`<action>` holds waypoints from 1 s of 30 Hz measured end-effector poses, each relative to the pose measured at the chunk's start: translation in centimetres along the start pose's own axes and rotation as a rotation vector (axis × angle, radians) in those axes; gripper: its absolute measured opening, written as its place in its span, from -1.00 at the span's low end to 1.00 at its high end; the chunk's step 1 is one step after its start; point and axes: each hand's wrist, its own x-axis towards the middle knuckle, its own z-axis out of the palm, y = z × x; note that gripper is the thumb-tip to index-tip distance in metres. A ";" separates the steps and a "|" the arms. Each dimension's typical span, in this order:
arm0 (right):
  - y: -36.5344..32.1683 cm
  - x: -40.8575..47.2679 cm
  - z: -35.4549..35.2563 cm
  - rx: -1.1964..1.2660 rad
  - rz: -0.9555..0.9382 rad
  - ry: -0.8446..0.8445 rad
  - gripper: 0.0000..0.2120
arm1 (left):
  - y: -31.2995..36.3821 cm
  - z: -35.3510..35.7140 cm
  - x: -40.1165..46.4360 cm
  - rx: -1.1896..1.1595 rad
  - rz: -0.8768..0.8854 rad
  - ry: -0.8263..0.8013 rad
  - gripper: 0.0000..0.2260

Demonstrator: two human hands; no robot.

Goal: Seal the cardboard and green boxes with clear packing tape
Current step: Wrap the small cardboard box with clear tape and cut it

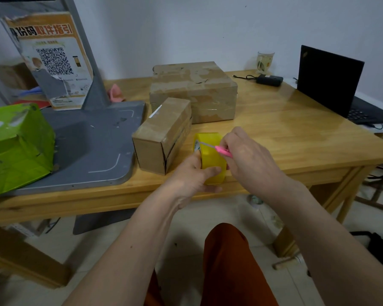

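Nearest, over the front edge of the counter (274, 133), the left hand (192, 173) grips the tape roll (210, 157), its fingers curled round the yellowish roll; the right hand (245, 151) pinches a pink-handled cutter (223, 150), whose blade lies across the roll's upper face, seemingly hunting for the tape's free end; a slip here could nick the left thumb, which sits just beside the blade, or score through several layers and leave the tape splitting into slivers. Just left of the roll stands the small cardboard box (161, 138), its front seam showing a dark gap; behind it, touching or nearly so, the large cardboard box (192, 91). The green box (16, 146) rests far left on a grey scanner base (86, 146); a laptop (332, 82) stands far right.
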 end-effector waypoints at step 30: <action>0.4 1.0 2.7 1.055 0.639 0.010 -0.68 | -3.0 -1.7 0.2 0.200 0.162 0.162 -0.63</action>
